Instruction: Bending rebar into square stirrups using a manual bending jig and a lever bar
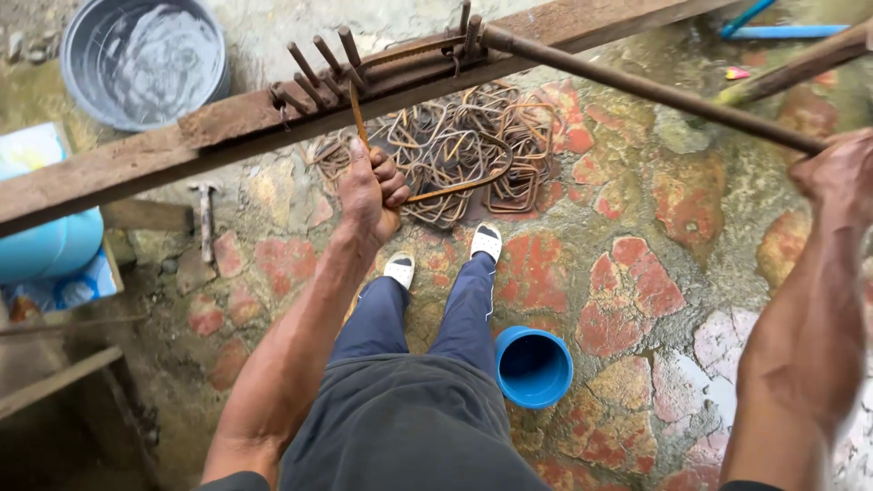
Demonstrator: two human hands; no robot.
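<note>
right hand (841, 173) partly beyond frame edge

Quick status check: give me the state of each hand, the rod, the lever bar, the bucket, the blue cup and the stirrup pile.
left hand: fist closed on thin rusty rod
thin rusty rod: partly bent, fed between bench pins
right hand: gripping long lever bar
long lever bar: hooked at pins, angled right
grey bucket: holds water
blue cup: upright, open
bent stirrups: piled on ground

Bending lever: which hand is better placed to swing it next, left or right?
Right, probably. The right hand grips the end of the long bending lever, while the left hand holds the rusty rod among the plank's pegs.
</note>
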